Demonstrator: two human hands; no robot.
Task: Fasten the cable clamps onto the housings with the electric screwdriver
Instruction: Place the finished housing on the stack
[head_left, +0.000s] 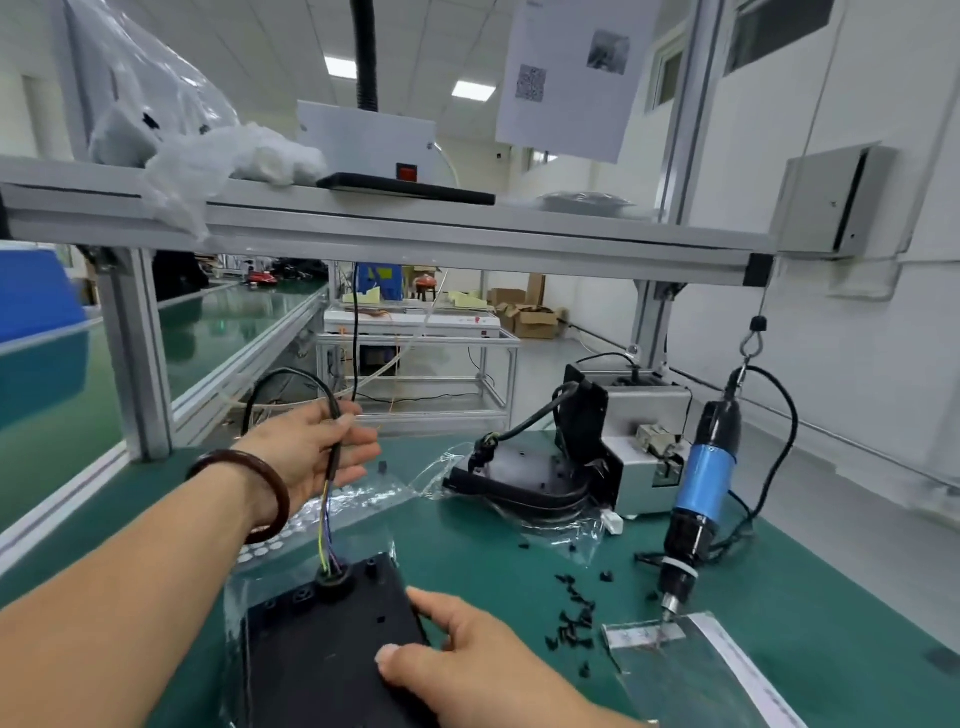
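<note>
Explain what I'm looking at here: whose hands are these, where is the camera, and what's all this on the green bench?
There is no robot here. A person is working with bare hands, and the only camera sits on their head, looking forward and down.

The left hand grips a black cable. Its coloured wires run down into a black housing, which the right hand holds by its edge.

On the green table lie small loose black parts. Further back, another housing sits in front of a silver box.

The blue electric screwdriver hangs from a hook at the right, untouched, with its tip down by the table.
</note>
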